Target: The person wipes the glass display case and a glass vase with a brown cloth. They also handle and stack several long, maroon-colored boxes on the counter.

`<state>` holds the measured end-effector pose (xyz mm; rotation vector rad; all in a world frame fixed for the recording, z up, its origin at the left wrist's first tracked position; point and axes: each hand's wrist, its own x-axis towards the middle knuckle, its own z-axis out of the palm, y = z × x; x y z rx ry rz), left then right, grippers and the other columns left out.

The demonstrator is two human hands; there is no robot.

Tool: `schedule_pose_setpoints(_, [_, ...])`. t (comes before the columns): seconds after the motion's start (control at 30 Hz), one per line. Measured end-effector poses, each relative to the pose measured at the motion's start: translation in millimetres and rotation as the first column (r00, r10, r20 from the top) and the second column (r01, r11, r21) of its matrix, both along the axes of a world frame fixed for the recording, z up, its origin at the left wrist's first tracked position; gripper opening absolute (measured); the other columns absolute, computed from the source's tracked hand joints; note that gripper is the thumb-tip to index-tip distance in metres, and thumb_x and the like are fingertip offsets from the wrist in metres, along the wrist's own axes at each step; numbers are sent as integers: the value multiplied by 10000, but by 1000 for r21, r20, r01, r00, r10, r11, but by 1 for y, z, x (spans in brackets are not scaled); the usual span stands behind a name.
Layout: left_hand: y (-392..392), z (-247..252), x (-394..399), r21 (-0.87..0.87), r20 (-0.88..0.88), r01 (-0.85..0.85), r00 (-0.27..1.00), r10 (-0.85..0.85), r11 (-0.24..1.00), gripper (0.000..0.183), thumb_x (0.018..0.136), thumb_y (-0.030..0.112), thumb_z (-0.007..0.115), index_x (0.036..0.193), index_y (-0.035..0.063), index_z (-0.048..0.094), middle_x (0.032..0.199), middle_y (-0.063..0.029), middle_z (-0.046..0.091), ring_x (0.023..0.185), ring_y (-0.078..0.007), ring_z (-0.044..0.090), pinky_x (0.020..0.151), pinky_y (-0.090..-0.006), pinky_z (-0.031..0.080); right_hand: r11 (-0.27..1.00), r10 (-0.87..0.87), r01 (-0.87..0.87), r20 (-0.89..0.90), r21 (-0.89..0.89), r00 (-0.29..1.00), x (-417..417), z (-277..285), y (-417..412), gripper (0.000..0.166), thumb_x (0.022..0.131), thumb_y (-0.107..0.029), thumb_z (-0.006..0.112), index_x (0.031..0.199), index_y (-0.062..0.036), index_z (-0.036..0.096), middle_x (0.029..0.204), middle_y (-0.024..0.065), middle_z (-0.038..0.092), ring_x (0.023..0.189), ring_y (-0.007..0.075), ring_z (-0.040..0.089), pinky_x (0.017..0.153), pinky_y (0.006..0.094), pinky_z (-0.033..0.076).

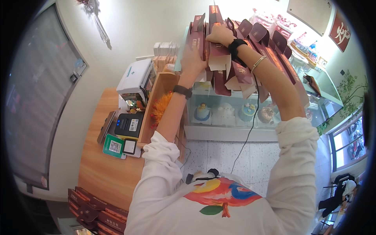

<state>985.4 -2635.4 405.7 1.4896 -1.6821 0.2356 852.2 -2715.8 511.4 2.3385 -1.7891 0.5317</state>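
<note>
Several maroon printed cardboard boxes (243, 70) stand side by side on top of a glass display case (229, 97), some with flaps sticking out. My right hand (221, 35) reaches over the upper part of one box, its fingers curled at the box's edge. To its left, my left hand (192, 61) lies against the side of a neighbouring maroon box (197, 41), partly blurred. Pale inner flaps (219, 63) hang below my right hand. How firmly either hand grips cannot be told. A black band is on each wrist.
Decorated cakes (247, 111) sit inside the case. A wooden counter (100, 173) at left carries a black printer (128, 125), a code stand (114, 146) and a white machine (135, 76). A black cable (249, 132) hangs down to the floor. More maroon boxes (97, 211) lie lower left.
</note>
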Motion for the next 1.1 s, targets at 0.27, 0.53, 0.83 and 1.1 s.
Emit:
schedule_pose_setpoints(0.27, [-13, -11, 21, 23, -29, 29, 999, -28, 999, 596, 774, 394, 766, 1194, 25, 561, 1135, -212, 609, 1049, -430, 616, 894, -508, 511, 974, 193, -187, -37, 127, 980, 19, -6, 3, 432, 728, -365, 603, 899, 8, 738, 824, 159, 732, 822, 335, 722, 821, 384, 575])
schedule_pose_setpoints(0.53, [-5, 6, 14, 39, -187, 220, 960, -210, 975, 699, 805, 436, 763, 1299, -10, 552, 1247, -241, 619, 1148, -389, 603, 972, -441, 488, 928, 325, -325, 34, 184, 945, -10, -43, -37, 618, 919, -489, 521, 949, 110, 669, 943, 306, 680, 985, 415, 649, 860, 472, 514])
schedule_pose_setpoints(0.83, [-50, -41, 68, -69, -531, 421, 752, -391, 904, 811, 877, 477, 736, 1445, 0, 410, 1390, -195, 542, 1303, -267, 509, 1076, -361, 401, 856, 515, -496, -139, 150, 846, -91, -19, 157, 797, 837, -472, 697, 1352, 101, 492, 1298, 266, 531, 1261, 380, 497, 1008, 413, 452])
schedule_pose_setpoints(1.1, [-46, -26, 66, -36, -875, 553, 385, -293, 833, 655, 1010, 492, 516, 1473, 41, 409, 1441, -93, 520, 1356, -192, 433, 1121, -327, 311, 874, 402, -460, -299, -154, 865, -135, -96, 189, 778, 766, -54, 729, 1432, 105, 358, 1424, 260, 456, 1380, 384, 404, 1141, 442, 347])
